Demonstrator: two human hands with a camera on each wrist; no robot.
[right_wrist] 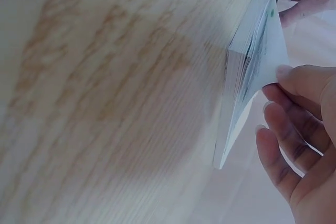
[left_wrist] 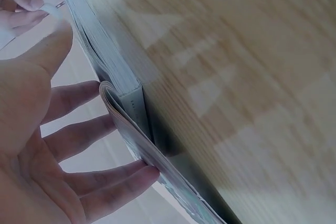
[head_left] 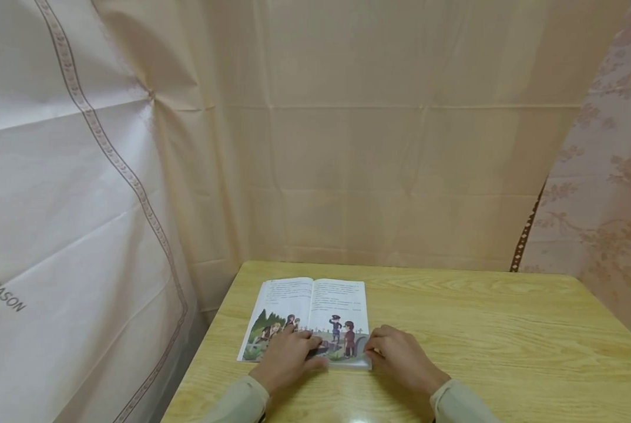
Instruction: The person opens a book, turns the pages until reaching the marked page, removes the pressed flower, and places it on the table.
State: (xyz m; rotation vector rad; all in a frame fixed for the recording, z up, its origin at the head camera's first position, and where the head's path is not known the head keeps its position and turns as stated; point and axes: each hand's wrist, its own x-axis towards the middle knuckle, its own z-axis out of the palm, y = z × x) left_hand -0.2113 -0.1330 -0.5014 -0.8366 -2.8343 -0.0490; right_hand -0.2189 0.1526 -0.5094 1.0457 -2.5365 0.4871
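Observation:
An open book (head_left: 338,299) lies on the table, with printed text above a colour picture that spreads across both pages. My left hand (head_left: 286,357) rests over the lower part of the left page near the spine. In the left wrist view its fingers (left_wrist: 84,135) extend flat against the pages, and the thumb stands apart. At the lower right corner of the book is my right hand (head_left: 404,357). The right wrist view shows its thumb and index finger pinching the corner of a page (right_wrist: 274,59), lifted slightly off the stack below. The other right fingers are loosely bent.
The wood-grain table (head_left: 479,329) extends to the right of the book. A beige cloth (head_left: 379,147) hangs behind it. A pale printed cloth (head_left: 72,235) hangs at the left, and a floral one (head_left: 606,194) at the right.

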